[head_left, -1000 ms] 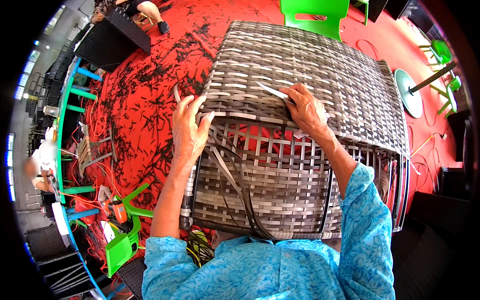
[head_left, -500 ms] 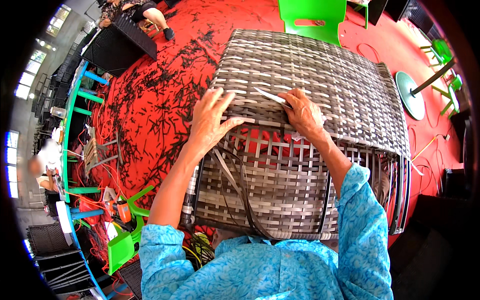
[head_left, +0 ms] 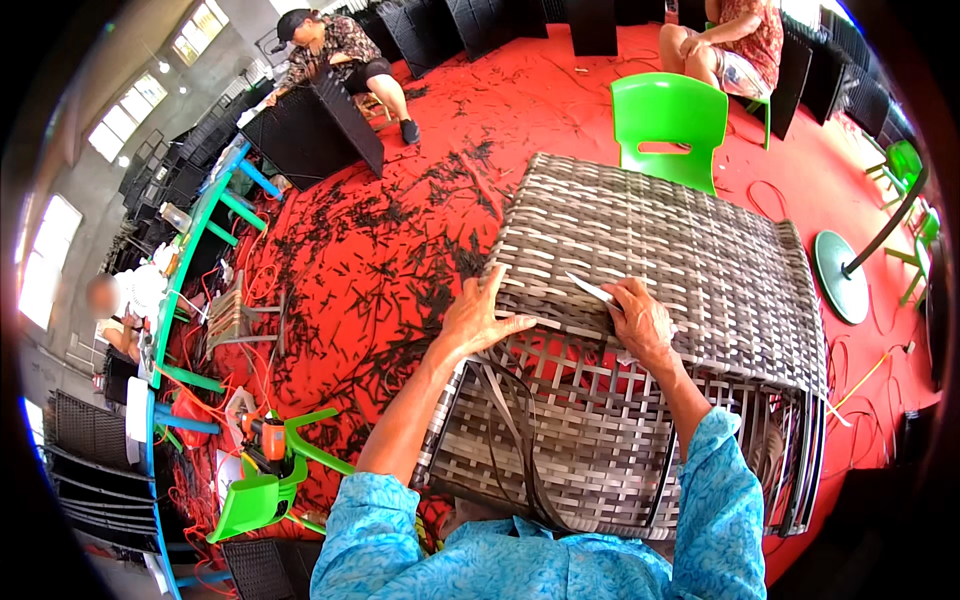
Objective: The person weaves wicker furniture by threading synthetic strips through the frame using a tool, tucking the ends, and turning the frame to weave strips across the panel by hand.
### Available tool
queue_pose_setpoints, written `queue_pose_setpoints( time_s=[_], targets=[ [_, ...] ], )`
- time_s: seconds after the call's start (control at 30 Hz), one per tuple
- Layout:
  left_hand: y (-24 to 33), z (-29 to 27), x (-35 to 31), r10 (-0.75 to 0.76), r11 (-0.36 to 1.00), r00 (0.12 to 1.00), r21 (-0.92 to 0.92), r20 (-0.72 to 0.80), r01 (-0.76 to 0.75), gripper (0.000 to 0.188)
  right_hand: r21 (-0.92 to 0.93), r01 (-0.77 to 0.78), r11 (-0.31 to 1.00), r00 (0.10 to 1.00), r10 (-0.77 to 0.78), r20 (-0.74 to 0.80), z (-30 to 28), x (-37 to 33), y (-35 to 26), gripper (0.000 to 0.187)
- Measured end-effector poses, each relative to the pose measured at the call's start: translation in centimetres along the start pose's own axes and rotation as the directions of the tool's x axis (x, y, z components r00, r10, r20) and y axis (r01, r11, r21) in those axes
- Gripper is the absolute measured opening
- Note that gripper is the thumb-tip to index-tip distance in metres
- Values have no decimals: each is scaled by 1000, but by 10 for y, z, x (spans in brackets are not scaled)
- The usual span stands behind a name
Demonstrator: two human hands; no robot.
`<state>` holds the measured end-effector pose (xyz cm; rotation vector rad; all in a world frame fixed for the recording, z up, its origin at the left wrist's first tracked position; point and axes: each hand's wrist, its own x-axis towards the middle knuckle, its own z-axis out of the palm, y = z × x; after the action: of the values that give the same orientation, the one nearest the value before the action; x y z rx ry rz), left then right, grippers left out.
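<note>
A grey-brown woven wicker chair frame [head_left: 640,240] stands in front of me, its woven panel uppermost and an open lattice side [head_left: 580,440] toward my body. My left hand [head_left: 478,318] rests at the panel's left near corner, thumb and fingers spread, holding nothing. In my right hand [head_left: 642,318] is a knife [head_left: 588,287] with a pale, pointed blade aimed left over the weave; its handle is hidden in my closed fingers. Loose dark strands [head_left: 530,455] hang over the lattice below my hands.
Beyond the wicker stands a green plastic chair [head_left: 668,115]. Dark strip scraps [head_left: 370,290] litter the red floor covering. An orange power tool [head_left: 268,436] lies by a green stool at left. A co-worker [head_left: 330,50] sits far left, another person far right. A round-based stand [head_left: 840,278] is at right.
The view has shifted, so the wicker and both hands appear lower and farther right. My left hand keeps to the corner; the right still holds the knife, with little change in its pose.
</note>
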<state>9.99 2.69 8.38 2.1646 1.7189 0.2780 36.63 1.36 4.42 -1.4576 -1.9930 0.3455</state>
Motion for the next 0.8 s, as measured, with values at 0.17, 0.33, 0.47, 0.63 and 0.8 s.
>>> queue_pose_setpoints(
  time_s=[0.17,0.33,0.47,0.63,0.8],
  targets=[
    [-23,18,9,66,986,992,-148,-107,-81,87,-31,5,1000,999,-4,49,7,15,10,30],
    [-32,15,31,-91,956,986,-290,-138,48,84,25,52,998,998,-51,-28,25,27,20,30],
    [-60,33,53,-297,898,955,-345,-18,273,103,-15,23,1000,1000,-23,9,39,19,26,30],
    [-87,43,57,-278,595,919,-701,280,394,102,-44,48,998,998,-47,31,46,19,16,28],
    [-86,44,61,-182,671,941,-663,285,330,108,-49,17,999,999,-15,33,48,12,17,27]
  ],
)
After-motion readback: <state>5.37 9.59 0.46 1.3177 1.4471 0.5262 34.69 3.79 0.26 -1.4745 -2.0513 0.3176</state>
